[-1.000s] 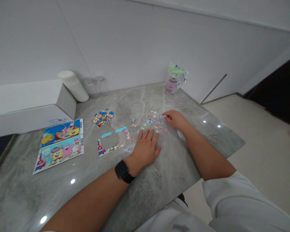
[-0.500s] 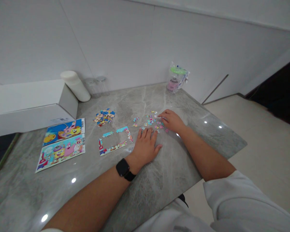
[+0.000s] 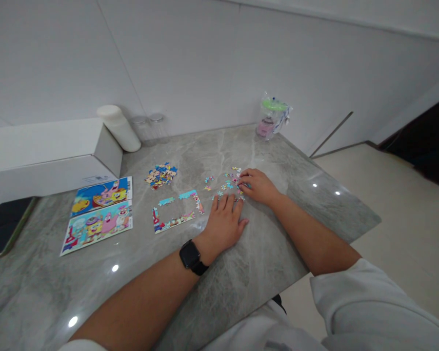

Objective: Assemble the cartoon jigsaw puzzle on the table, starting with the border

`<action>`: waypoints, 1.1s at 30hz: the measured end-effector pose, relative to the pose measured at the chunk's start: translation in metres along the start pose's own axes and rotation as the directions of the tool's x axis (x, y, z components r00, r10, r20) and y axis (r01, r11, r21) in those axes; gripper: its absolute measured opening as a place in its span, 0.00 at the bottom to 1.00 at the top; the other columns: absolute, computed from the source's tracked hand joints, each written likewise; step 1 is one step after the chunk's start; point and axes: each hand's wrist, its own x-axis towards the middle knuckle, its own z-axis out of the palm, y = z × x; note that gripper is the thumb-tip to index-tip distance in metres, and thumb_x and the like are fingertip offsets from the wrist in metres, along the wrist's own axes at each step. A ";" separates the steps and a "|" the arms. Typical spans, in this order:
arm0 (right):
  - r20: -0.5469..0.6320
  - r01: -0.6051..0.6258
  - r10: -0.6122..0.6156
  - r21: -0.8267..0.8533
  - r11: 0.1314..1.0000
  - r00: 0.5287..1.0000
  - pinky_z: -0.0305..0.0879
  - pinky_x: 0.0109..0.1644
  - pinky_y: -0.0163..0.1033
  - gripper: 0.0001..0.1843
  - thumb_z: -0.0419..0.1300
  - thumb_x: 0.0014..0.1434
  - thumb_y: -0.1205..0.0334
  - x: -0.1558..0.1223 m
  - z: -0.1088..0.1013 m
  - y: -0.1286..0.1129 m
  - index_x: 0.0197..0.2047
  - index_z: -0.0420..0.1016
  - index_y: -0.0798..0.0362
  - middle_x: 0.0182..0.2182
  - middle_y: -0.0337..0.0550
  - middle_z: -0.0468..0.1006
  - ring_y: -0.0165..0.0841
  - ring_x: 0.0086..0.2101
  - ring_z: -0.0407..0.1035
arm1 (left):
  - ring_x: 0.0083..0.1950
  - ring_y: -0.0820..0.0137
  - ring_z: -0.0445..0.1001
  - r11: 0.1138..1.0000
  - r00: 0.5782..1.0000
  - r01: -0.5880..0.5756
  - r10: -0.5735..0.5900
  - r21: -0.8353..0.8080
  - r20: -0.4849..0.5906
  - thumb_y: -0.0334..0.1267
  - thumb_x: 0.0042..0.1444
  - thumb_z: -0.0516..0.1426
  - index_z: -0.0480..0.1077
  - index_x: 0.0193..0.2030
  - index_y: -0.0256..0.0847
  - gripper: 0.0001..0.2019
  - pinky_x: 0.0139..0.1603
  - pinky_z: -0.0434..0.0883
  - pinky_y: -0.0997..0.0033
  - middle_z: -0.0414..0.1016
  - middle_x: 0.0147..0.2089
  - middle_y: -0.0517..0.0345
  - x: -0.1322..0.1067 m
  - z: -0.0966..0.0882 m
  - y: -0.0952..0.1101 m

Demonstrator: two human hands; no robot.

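Observation:
My left hand [image 3: 225, 222] lies flat on the grey countertop, fingers spread, its fingertips at the near edge of some loose jigsaw pieces [image 3: 224, 186]. On the right side of these pieces rests my right hand [image 3: 258, 185], fingers curved down among them; whether a piece is under the fingertips is hidden. Left of my left hand lies a partly joined puzzle border [image 3: 173, 224], open in the middle and with gaps along its top and left side. Behind it is a heap of blue and tan jigsaw pieces [image 3: 162, 174].
Two cartoon picture sheets [image 3: 98, 225] lie at the left, beside a dark phone [image 3: 8, 226]. A long white box [image 3: 44, 168], a white bottle [image 3: 120, 129] and two clear glasses [image 3: 157, 129] stand along the wall. A bagged cup [image 3: 269, 122] stands near the back right corner.
My right hand has shifted slightly down and toward my left hand, its fingers now more over the loose pieces. My left hand stays flat. The whole view has moved a little.

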 end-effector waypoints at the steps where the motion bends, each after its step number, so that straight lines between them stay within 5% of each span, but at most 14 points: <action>1: -0.002 -0.006 0.006 0.001 1.000 1.000 0.64 0.63 0.49 0.12 0.62 0.67 0.61 0.000 -0.001 -0.001 0.48 0.87 0.48 0.52 0.50 0.80 0.42 0.52 0.72 | 0.77 0.44 0.59 1.000 1.000 0.001 -0.001 0.000 -0.001 0.52 0.72 0.53 0.65 0.73 0.36 0.30 0.79 0.52 0.35 0.62 0.76 0.35 0.000 0.001 0.000; 6: 0.016 0.061 -0.062 0.042 0.997 0.998 0.63 0.65 0.50 0.15 0.63 0.67 0.59 0.000 0.002 -0.007 0.55 0.85 0.45 0.57 0.52 0.78 0.44 0.57 0.70 | 0.77 0.45 0.59 1.000 1.000 0.009 -0.009 0.001 0.008 0.52 0.71 0.53 0.64 0.73 0.36 0.30 0.79 0.50 0.35 0.63 0.76 0.35 0.000 0.000 0.001; 12: 0.025 0.099 -0.100 0.054 0.994 0.995 0.62 0.67 0.51 0.12 0.65 0.66 0.60 0.000 0.006 -0.006 0.52 0.86 0.45 0.57 0.50 0.78 0.43 0.58 0.70 | 0.77 0.45 0.59 1.000 1.000 0.006 -0.006 0.008 0.015 0.52 0.72 0.52 0.63 0.74 0.35 0.30 0.79 0.50 0.36 0.63 0.76 0.35 0.000 -0.002 0.002; 20: -0.026 -0.013 0.012 -0.031 0.999 1.000 0.64 0.64 0.50 0.10 0.69 0.64 0.54 0.007 0.015 -0.013 0.46 0.86 0.47 0.54 0.49 0.80 0.44 0.55 0.71 | 0.77 0.46 0.59 1.000 1.000 -0.008 0.009 0.025 -0.021 0.52 0.72 0.52 0.63 0.74 0.36 0.30 0.79 0.50 0.35 0.63 0.76 0.36 -0.001 0.004 0.000; 26: 0.014 -0.166 0.168 -0.061 0.984 0.986 0.66 0.61 0.48 0.08 0.69 0.63 0.59 0.014 0.017 -0.020 0.45 0.87 0.46 0.51 0.48 0.81 0.42 0.52 0.72 | 0.78 0.46 0.58 0.999 0.999 -0.015 0.016 0.034 -0.036 0.52 0.72 0.53 0.62 0.74 0.37 0.31 0.79 0.49 0.35 0.64 0.75 0.36 -0.001 0.003 0.000; 33: 0.079 -0.234 0.242 -0.096 0.967 0.967 0.68 0.52 0.41 0.04 0.68 0.59 0.63 0.026 0.001 -0.035 0.39 0.84 0.48 0.46 0.45 0.82 0.38 0.47 0.74 | 0.72 0.47 0.64 0.999 0.998 -0.024 0.026 0.022 -0.064 0.52 0.70 0.55 0.65 0.71 0.36 0.29 0.78 0.52 0.38 0.70 0.69 0.37 -0.005 -0.011 0.003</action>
